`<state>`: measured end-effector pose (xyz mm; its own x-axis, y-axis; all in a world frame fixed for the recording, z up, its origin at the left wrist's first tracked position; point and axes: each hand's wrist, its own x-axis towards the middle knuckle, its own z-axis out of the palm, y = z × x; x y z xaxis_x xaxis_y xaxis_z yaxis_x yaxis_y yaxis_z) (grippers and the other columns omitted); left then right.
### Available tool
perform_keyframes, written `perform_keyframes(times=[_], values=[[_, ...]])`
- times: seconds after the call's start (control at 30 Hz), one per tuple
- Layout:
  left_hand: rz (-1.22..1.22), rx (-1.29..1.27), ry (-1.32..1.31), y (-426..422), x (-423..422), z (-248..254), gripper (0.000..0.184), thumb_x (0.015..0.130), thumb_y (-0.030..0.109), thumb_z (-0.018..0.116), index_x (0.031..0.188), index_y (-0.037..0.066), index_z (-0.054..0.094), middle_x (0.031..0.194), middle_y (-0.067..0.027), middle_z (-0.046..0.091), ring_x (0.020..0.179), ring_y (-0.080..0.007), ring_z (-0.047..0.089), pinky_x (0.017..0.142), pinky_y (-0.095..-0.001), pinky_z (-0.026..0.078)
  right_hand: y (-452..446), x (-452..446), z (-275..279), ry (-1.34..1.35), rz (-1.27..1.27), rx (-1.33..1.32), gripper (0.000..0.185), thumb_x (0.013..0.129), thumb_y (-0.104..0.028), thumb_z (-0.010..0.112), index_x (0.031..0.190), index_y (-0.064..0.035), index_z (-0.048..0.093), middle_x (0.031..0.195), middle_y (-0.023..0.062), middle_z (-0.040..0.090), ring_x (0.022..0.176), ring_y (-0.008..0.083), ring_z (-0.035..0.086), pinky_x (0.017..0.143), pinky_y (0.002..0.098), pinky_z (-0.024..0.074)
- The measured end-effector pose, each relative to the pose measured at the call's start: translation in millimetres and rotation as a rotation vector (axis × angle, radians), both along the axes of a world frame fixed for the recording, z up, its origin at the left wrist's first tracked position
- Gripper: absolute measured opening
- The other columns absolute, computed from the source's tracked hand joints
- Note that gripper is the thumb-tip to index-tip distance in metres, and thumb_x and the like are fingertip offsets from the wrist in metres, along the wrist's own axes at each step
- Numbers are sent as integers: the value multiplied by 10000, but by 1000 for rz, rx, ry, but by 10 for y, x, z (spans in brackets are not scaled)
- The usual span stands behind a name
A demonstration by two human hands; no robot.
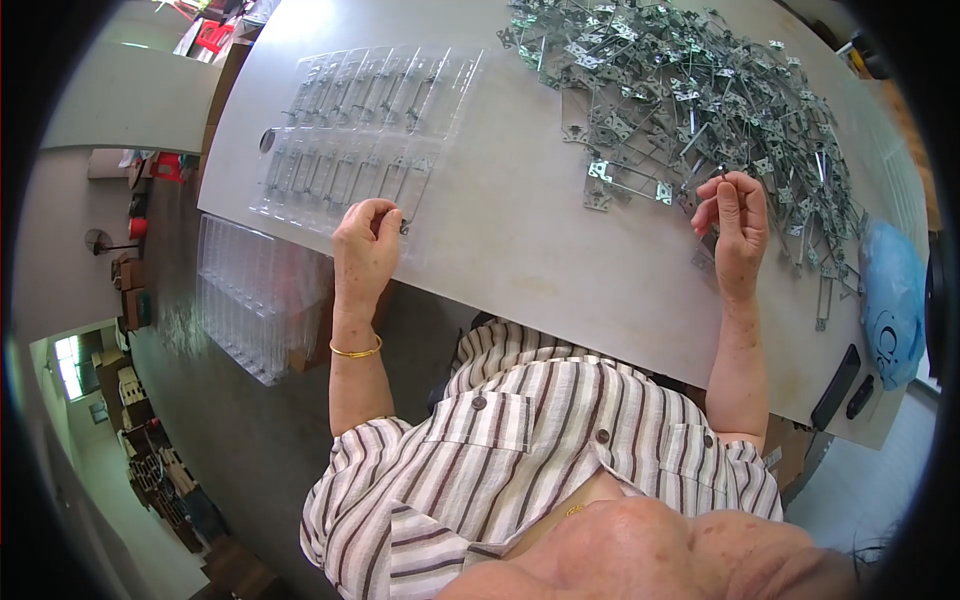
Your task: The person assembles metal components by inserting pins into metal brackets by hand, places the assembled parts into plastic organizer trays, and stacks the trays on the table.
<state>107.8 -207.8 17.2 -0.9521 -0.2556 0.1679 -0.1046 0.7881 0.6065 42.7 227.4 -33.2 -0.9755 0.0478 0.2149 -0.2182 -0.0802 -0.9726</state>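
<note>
My left hand (367, 245) is closed in a pinch at the near right corner of a clear plastic tray (455, 95). A small metal bracket (404, 227) shows at its fingertips; the rest is hidden. Rows of thin metal brackets (345, 180) lie in the tray's slots. My right hand (738, 232), thumb and fingers pressed together, is at the near edge of a large heap of loose metal brackets (690, 100). A tiny dark bit shows at its fingertips, too small to name. One bracket (630, 182) lies just left of this hand.
Stacked clear trays (255, 300) stand below the table's left edge. On the right of the table (520, 230) are a blue plastic bag (890, 305), a black phone-like slab (836, 388) and a small black object (860, 397). A fan (98, 241) stands far left.
</note>
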Motion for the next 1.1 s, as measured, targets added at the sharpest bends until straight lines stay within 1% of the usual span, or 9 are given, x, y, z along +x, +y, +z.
perform_keyframes(times=[0.13, 0.23, 0.33, 0.63, 0.73, 0.87, 0.97, 1.03, 1.1], values=[[12, -14, -50, 65, 13, 50, 135, 920, 88, 708, 984, -31, 714, 863, -142, 679, 724, -208, 637, 700, -332, 526, -11, 11, 13, -4, 9, 4, 118, 1090, -160, 557, 1164, -77, 594, 976, 45, 689, 683, 81, 611, 588, 211, 479], [7, -65, -56, 99, -1, 63, 152, 916, 96, 706, 993, -34, 715, 866, -162, 682, 739, -253, 649, 715, -358, 529, -9, 10, 13, -9, 14, 5, 117, 1090, -159, 556, 1163, -76, 593, 971, 49, 690, 683, 80, 608, 589, 210, 478], [-12, -151, -52, 65, 10, 41, 183, 918, 115, 732, 1028, -31, 733, 880, -121, 707, 725, -176, 649, 693, -312, 529, -24, 21, 33, -9, 14, 4, 116, 1090, -158, 555, 1162, -75, 592, 965, 53, 692, 682, 79, 605, 589, 209, 476], [12, -258, -81, 137, 35, 122, 216, 919, 147, 730, 1039, -32, 721, 866, -135, 691, 721, -197, 644, 690, -343, 531, -43, 38, 46, -8, 16, -4, 116, 1093, -164, 551, 1157, -74, 588, 954, 52, 692, 677, 76, 598, 594, 207, 471], [-48, -245, 37, 326, 7, 253, 143, 929, 107, 708, 994, -20, 698, 890, -167, 689, 698, -280, 657, 664, -380, 532, -48, 43, 53, -12, 9, -7, 115, 1094, -166, 550, 1154, -75, 588, 948, 47, 691, 674, 75, 594, 596, 209, 473], [-269, 26, 207, 682, 13, 416, 81, 892, -5, 747, 953, 1, 694, 810, -72, 644, 658, -142, 591, 612, -266, 468, -61, 57, 62, 7, 5, -15, 115, 1094, -165, 550, 1150, -74, 591, 935, 40, 689, 667, 73, 585, 598, 212, 477], [-517, 346, 128, 978, 68, 648, 102, 875, -37, 738, 967, -12, 701, 796, -66, 645, 659, -126, 589, 608, -250, 455, -43, 44, 49, 0, -4, -13, 114, 1093, -162, 550, 1147, -71, 593, 932, 37, 689, 664, 72, 582, 598, 214, 478], [-825, 485, 140, 1068, 81, 875, 134, 860, -81, 704, 986, -34, 704, 754, -83, 653, 616, -148, 603, 561, -263, 465, -50, 50, 53, -1, -3, -11, 113, 1093, -159, 550, 1148, -71, 594, 931, 38, 689, 663, 72, 581, 597, 215, 479], [-1057, 830, 231, 1224, 84, 933, 139, 859, -87, 688, 990, -41, 701, 703, -99, 647, 560, -182, 613, 494, -294, 469, -47, 52, 45, 1, -2, -8, 113, 1093, -157, 550, 1151, -70, 595, 929, 40, 690, 661, 73, 581, 596, 216, 478]])
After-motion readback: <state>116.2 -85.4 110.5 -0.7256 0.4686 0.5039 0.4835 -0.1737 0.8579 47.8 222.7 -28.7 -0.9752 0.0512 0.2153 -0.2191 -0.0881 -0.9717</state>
